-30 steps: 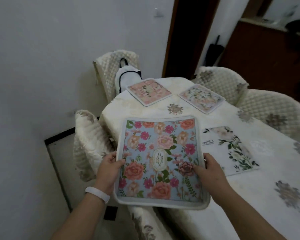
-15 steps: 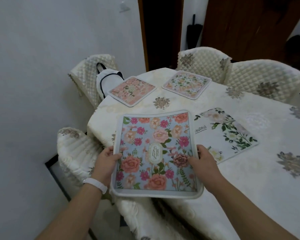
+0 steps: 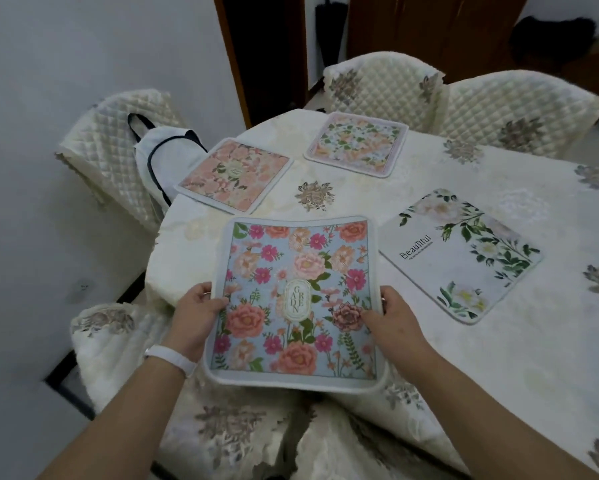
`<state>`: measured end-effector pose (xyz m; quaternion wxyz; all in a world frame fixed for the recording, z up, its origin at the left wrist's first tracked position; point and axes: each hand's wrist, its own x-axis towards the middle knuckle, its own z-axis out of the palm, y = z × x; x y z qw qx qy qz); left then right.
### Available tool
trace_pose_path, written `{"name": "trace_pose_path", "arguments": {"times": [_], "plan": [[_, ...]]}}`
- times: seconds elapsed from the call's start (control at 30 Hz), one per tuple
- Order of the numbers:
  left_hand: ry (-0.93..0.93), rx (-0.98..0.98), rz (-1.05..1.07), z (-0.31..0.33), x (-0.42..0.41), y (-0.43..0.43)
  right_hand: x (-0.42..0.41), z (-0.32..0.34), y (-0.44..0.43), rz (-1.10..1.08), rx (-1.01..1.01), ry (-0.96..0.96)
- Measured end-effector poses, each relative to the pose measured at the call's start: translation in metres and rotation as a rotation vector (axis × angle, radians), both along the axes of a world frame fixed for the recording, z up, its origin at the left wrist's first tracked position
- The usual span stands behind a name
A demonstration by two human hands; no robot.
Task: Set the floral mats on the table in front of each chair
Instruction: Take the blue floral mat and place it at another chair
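A blue floral mat (image 3: 298, 271) with pink and orange flowers hangs over the near corner of the cream-clothed table (image 3: 498, 358). My left hand (image 3: 197, 313) grips its left edge, thumb on top. My right hand (image 3: 395, 320) grips its right edge, thumb on the print. A white mat (image 3: 460, 254) with green leaves lies to the right. A peach mat (image 3: 235, 174) and a pale pink-rimmed mat (image 3: 356, 143) lie at the far end.
Quilted cream chairs stand at the far left (image 3: 118, 140), far side (image 3: 381, 88), far right (image 3: 519, 109) and near left (image 3: 118, 348). A white bag (image 3: 166, 157) with dark straps sits on the far left chair. A dark doorway (image 3: 266, 53) is behind.
The view has swung right and drawn closer to the table. The blue mat, still held in both hands, has come lower over the table corner.
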<state>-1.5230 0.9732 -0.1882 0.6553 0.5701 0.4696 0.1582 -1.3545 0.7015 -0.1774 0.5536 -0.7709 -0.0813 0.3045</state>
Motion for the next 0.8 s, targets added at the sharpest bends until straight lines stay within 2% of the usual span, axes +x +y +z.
{"name": "trace_pose_path", "arguments": {"times": [0.2, 0.4, 0.57, 0.8], "plan": [[0.074, 0.001, -0.127, -0.029, 0.015, 0.092, -0.023, -0.021, 0.077, -0.1, -0.085, 0.069], [0.151, 0.048, -0.283, -0.049, 0.035, 0.149, -0.03, -0.044, 0.121, -0.152, -0.197, 0.068], [0.234, 0.074, -0.377, -0.062, 0.05, 0.17, -0.032, -0.063, 0.142, -0.196, -0.262, 0.065], [0.256, 0.123, -0.44, -0.081, 0.074, 0.169, -0.03, -0.081, 0.142, -0.23, -0.336, 0.058]]}}
